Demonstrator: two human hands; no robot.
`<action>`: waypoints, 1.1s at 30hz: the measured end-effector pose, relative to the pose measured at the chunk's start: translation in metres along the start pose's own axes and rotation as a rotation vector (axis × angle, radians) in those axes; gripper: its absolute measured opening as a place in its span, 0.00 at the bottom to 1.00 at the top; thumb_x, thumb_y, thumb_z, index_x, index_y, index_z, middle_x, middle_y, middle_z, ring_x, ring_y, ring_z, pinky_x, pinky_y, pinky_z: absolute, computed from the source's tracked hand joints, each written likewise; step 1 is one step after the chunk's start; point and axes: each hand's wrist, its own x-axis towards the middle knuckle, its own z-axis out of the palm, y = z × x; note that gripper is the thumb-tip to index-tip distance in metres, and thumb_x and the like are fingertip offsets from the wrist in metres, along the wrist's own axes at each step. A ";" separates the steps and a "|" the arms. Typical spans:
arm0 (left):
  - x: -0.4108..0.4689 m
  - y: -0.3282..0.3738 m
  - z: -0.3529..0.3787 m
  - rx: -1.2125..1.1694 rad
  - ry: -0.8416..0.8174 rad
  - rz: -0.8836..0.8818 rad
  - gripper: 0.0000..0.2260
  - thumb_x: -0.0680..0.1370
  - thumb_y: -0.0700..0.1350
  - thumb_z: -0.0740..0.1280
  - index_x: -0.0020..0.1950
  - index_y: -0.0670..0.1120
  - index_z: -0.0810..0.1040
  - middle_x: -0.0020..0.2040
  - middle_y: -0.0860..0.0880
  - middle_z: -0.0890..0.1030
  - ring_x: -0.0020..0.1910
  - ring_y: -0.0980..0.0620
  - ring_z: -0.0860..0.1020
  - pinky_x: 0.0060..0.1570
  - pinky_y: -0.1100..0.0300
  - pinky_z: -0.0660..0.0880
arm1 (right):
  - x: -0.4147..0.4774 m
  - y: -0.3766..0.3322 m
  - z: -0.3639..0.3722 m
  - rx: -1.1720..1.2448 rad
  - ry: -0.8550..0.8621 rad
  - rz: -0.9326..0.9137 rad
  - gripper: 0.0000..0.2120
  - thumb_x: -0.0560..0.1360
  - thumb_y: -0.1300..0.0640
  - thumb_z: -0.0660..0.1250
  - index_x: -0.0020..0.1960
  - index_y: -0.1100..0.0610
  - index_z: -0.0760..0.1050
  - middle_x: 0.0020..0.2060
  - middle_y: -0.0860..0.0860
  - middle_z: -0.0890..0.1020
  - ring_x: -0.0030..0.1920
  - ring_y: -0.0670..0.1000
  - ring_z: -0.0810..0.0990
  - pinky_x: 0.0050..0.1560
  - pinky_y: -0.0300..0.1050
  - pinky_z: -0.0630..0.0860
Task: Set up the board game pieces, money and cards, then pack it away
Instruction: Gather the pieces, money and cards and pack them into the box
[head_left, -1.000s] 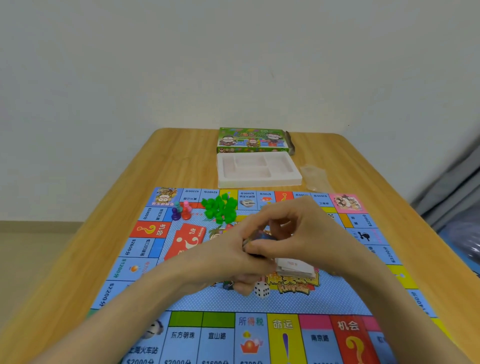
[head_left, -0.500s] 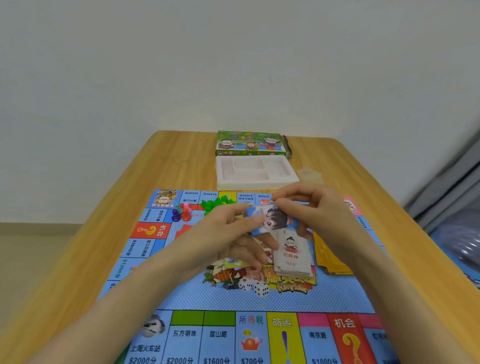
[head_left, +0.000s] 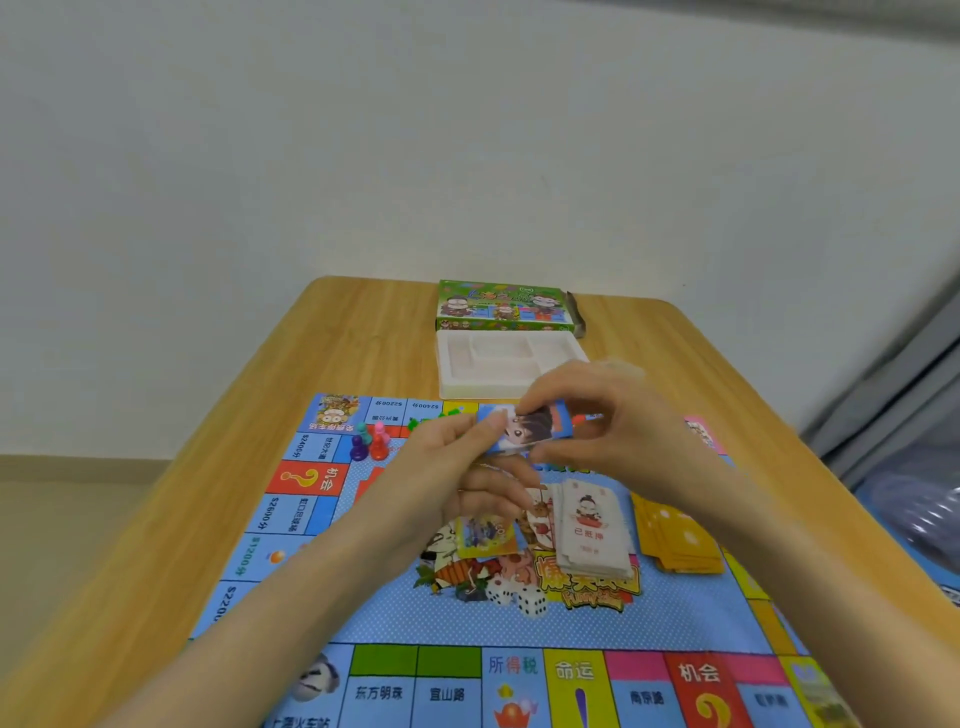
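The printed paper game board (head_left: 415, 623) lies flat on the light wooden table (head_left: 353, 338), and many of its squares carry legible Chinese. Along the near edge run 东方明珠, 宜山路, 所得税, 命运, 南京路 and 机会, the last with a yellow question mark on red. Up the left side are $1200分, $2600分, another red 机会 square and $2400分. The yellow logo in the board's centre includes the Latin word "Funny", partly covered.

A stack of white cards (head_left: 592, 530) in the centre reads 已抵押 under a small seated figure. Just to its right lies a loosely fanned pile of yellow-backed cards (head_left: 675, 540), and to its left a single yellow-framed picture card (head_left: 485, 535). Two white dice (head_left: 530, 603) sit side by side nearer the person.

Both hands are raised above the board's far half. The left hand (head_left: 452, 457) and the right hand (head_left: 618, 415) each pinch, thumb against fingers, opposite ends of a slim stack of blue-edged cartoon-face cards (head_left: 530, 428), held level and clear of the board.

Near the far left corner four plastic pawns (head_left: 379, 448), purple, red, pink and teal, stand clustered close. Beyond the board sits a white moulded plastic tray (head_left: 452, 374), whose compartments show only bare white floors. Right behind it is a green cardboard game box (head_left: 504, 306) printed with cartoon characters. Its title is too blurred to read.
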 end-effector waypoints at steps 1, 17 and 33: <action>0.000 0.000 0.000 -0.027 0.004 0.001 0.16 0.78 0.50 0.61 0.55 0.38 0.74 0.41 0.40 0.84 0.31 0.48 0.81 0.30 0.63 0.78 | 0.007 -0.003 -0.005 0.001 0.011 0.015 0.12 0.65 0.65 0.76 0.48 0.58 0.81 0.45 0.48 0.81 0.46 0.45 0.81 0.47 0.39 0.79; 0.002 0.003 -0.003 0.033 0.089 0.010 0.08 0.81 0.35 0.57 0.53 0.37 0.76 0.37 0.42 0.83 0.30 0.49 0.80 0.31 0.60 0.78 | 0.089 0.076 0.006 -0.207 0.101 0.371 0.08 0.75 0.63 0.67 0.51 0.62 0.82 0.51 0.51 0.81 0.48 0.42 0.76 0.45 0.25 0.65; 0.002 0.001 -0.004 0.090 0.089 0.032 0.09 0.81 0.34 0.56 0.51 0.37 0.77 0.36 0.43 0.82 0.30 0.50 0.80 0.31 0.61 0.78 | 0.088 0.075 0.021 -0.817 -0.289 0.147 0.21 0.80 0.57 0.53 0.71 0.47 0.66 0.77 0.51 0.49 0.71 0.59 0.56 0.67 0.57 0.63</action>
